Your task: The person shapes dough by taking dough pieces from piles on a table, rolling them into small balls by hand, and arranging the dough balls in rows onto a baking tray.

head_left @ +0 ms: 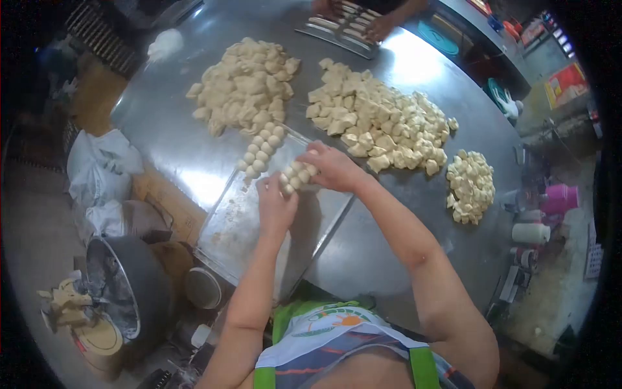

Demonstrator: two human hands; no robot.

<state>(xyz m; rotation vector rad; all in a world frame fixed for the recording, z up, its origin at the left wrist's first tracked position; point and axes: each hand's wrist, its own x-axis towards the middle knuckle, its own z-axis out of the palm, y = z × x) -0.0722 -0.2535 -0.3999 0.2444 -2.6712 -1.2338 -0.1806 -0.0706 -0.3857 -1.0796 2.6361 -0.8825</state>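
Two lg. dough piles (243, 81) and one sm. dough pile (470, 187) sit on a metal desk (363, 259), w/ one near tray (233, 227) at front; approx. 12 dough balls (261, 152) lie in a double row by its far left edge. Person's L hand (277, 204) and R hand (327, 168) hold one ball cluster (298, 175) over the tray, grip narrow round opp. ends, exact no. of balls hidden by fingers. L arm reaches fwd., R arm angles in from the side. Opp. side: one co-worker (381, 29) at a far tray (360, 52)
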